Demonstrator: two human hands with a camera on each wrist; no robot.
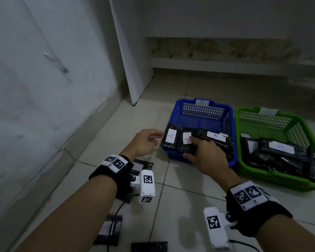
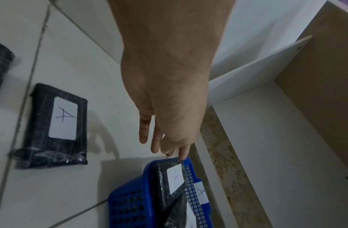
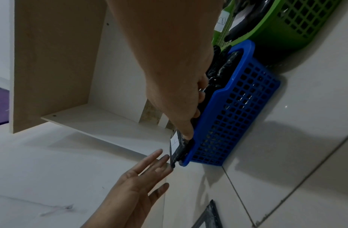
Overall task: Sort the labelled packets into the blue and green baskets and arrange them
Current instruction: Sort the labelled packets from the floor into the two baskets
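Note:
The blue basket (image 1: 189, 111), tagged A, holds several black packets with white A labels. My right hand (image 1: 202, 150) lies over them, fingers curled onto the middle packet (image 1: 186, 140) and thumb at its near edge by the front rim. In the right wrist view the right hand (image 3: 188, 115) grips into the packets inside the blue basket (image 3: 233, 115). My left hand (image 1: 158, 135) is open, its straight fingertips (image 2: 184, 154) touching the outer edge of the leftmost packet (image 1: 171, 136), which stands against the basket's left end. The green basket (image 1: 262, 120) to the right holds several black packets.
Loose black packets lie on the tiled floor: one under my left wrist (image 1: 144, 165), one labelled A (image 2: 60, 123), and others near me (image 1: 109, 230) (image 1: 149, 246). A white cabinet panel (image 1: 133, 70) stands behind the baskets. A wall (image 1: 35, 88) runs along the left.

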